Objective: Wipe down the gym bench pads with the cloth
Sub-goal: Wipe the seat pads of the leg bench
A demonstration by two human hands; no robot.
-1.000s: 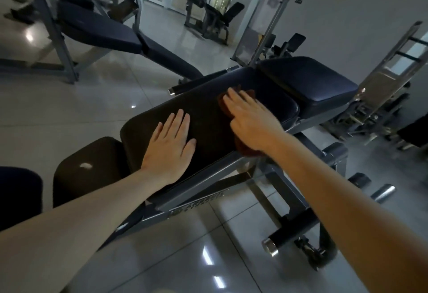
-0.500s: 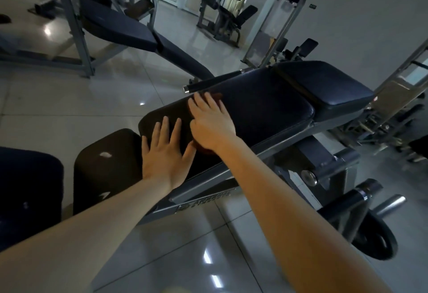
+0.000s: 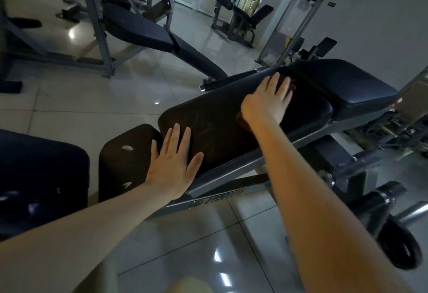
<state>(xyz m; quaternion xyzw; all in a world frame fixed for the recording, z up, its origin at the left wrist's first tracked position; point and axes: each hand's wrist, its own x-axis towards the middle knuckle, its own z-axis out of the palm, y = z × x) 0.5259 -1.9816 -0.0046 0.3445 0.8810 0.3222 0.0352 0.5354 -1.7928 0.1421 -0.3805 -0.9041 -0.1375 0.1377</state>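
Right hand (image 3: 266,105) presses cloth (image 3: 241,118) on pad (image 3: 215,128); frame label (image 3: 220,199) perhaps "ARSENAL"

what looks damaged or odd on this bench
The small end pad beside the left hand has pale patches on its top and side, like a worn or torn cover. The long pad under the cloth looks intact.

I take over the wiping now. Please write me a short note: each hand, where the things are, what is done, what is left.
Left hand: open, flat on the near end of the long pad.
Right hand: open, fingers straight, pressing the cloth onto that pad's far half.
Done: long pad being wiped; how much is clean cannot be told.
Left: rest of this pad, the seat pad beyond it, the small pad with white marks by the left hand.
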